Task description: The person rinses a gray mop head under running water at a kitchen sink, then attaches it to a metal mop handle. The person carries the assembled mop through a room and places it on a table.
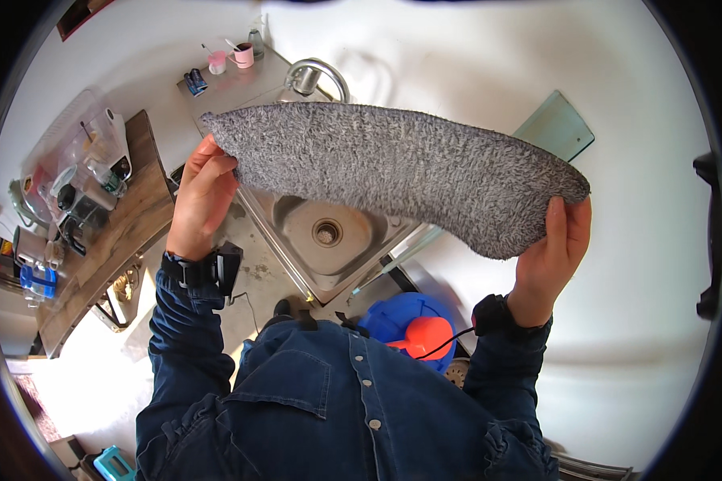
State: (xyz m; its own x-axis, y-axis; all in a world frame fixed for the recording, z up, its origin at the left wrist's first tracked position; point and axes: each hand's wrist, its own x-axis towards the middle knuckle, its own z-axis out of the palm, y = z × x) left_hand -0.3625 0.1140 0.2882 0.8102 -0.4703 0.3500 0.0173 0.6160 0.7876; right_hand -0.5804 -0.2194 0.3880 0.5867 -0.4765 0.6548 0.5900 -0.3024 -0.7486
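A long grey fuzzy mop pad point(377, 160) is stretched out in front of me, held up above the sink point(301, 232). At its left end my left hand point(204, 192) pinches the edge between thumb and fingers. The right end, wider and rounded, is gripped by my right hand point(557, 248), with the thumb on the side facing me. The pad sags slightly and hides part of the sink's far side. Behind it the curved tap point(317, 72) shows only in its upper part.
Two pink cups point(243, 54) and a spray bottle point(256, 42) stand at the back counter. On the left, a wooden counter point(148, 184) carries jugs and bottles. A glass shelf point(557, 128) juts from the right wall. Below are a blue bucket point(393, 309) and a red-orange scoop-like thing point(427, 337).
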